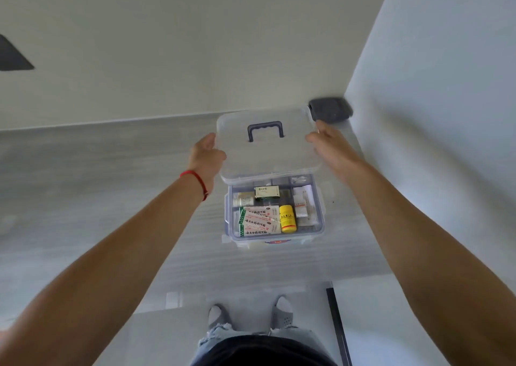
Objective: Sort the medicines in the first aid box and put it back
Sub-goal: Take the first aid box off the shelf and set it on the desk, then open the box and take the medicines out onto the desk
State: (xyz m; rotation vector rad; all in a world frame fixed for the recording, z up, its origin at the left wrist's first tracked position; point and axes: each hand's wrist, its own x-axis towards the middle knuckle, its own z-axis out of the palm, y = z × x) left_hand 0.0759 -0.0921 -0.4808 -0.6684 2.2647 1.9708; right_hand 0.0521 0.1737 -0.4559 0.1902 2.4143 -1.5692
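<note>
One clear first aid box (275, 237), one clear lid (268, 153) with one dark handle (265, 129), one yellow bottle (287, 218), one small white bottle (243, 199), three white-and-green flat packets (259, 220), two hands, left hand (205, 156) and right hand (329, 145).

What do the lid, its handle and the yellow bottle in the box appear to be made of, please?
Lid: clear, slightly frosted plastic, since the surface behind shows through it. Handle: dark blue opaque plastic, apparently moulded with grip ridges. Yellow bottle: probably glossy plastic, with a printed label.
</note>
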